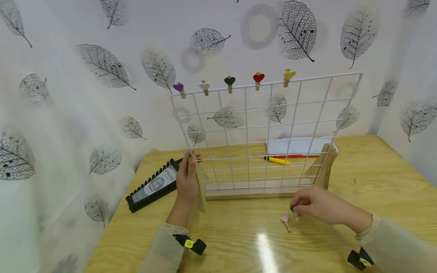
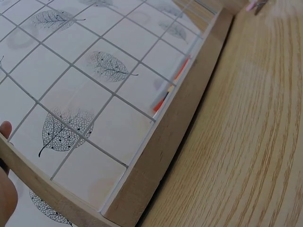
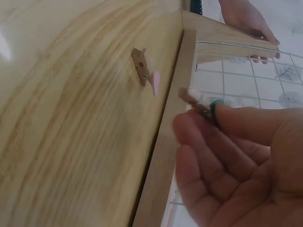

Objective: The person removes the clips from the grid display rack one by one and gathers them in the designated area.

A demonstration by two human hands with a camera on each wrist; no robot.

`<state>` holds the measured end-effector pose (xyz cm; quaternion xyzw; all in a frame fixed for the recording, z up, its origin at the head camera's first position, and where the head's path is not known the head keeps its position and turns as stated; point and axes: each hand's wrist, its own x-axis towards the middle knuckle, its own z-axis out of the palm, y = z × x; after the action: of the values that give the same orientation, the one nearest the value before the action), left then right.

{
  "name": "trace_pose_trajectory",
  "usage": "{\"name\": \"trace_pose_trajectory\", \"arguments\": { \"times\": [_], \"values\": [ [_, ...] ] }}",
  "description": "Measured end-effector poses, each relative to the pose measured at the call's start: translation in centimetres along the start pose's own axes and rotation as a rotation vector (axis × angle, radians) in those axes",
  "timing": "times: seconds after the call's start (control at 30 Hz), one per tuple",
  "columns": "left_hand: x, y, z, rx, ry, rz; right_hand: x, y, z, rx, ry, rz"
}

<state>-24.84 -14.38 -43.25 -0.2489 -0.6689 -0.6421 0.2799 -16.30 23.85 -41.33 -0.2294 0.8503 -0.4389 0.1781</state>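
My right hand (image 1: 321, 204) pinches a small wooden clothespin (image 3: 193, 98) with a green heart between thumb and fingers, low over the table. A clothespin with a pink heart (image 1: 285, 223) lies on the table just left of it. My left hand (image 1: 187, 180) grips the left wooden upright (image 1: 201, 189) of a stand holding a white wire grid (image 1: 246, 129). Along the grid's top wire sit clothespins with purple (image 1: 178, 87), white (image 1: 204, 86), green (image 1: 230, 81), red (image 1: 258, 77) and yellow (image 1: 289, 74) hearts.
A black rack with a grey label (image 1: 155, 185) lies left of the stand. Behind the grid are a yellow-handled screwdriver (image 1: 278, 161) and a white case with a red edge (image 1: 300, 146). A leaf-printed covering (image 1: 225, 45) rises behind the wooden table (image 1: 372, 182).
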Motion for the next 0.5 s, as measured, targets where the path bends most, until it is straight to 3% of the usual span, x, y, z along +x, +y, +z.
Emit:
{"name": "trace_pose_trajectory", "arguments": {
  "times": [0.27, 0.5],
  "values": [
    [0.0, 0.2, 0.0, 0.015, 0.001, -0.020, 0.6, 0.7, 1.2, -0.105, -0.036, 0.043],
    [0.1, 0.2, 0.1, 0.021, 0.006, -0.001, 0.9, 1.4, 1.7, -0.128, -0.059, 0.066]
  ]
}}
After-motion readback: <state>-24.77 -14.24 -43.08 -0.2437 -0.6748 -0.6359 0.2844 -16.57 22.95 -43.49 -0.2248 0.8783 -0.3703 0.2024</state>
